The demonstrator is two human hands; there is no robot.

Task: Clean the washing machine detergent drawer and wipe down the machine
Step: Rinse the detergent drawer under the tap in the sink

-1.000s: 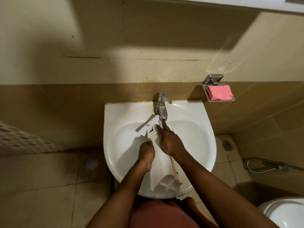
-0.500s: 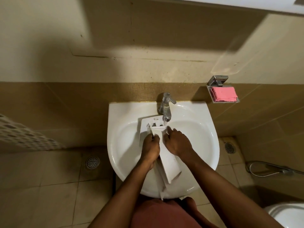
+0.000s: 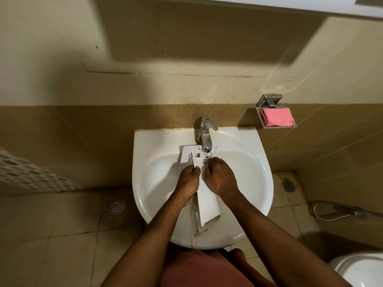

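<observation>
The white detergent drawer (image 3: pixel 207 200) lay lengthwise over the washbasin (image 3: pixel 255 183), its far end under the spout of the chrome tap (image 3: pixel 205 134) and its near end reaching past the basin's near rim. Whether water ran from the tap could not be told. The left hand (image 3: pixel 187 183) was curled closed around the drawer's left edge, and the right hand (image 3: pixel 220 177) gripped it from the right, fingers bent over the top near the far end; the two hands sat just beside each other with a strip of white plastic between them. Both bare forearms came in from the near edge, above a reddish garment (image 3: pixel 203 270). On the wall to the right of the basin, a metal soap dish (image 3: pixel 276 118) held a folded pink cloth (image 3: pixel 277 116). The tiled floor showed a round drain (image 3: pixel 116 206) to the left of the basin and another drain (image 3: pixel 288 184) to the right. A spray hose (image 3: pixel 342 211) lay further right, and part of a white toilet (image 3: pixel 362 270) filled the near right corner. A white perforated basket (image 3: pixel 27 176) stood at the left edge.
</observation>
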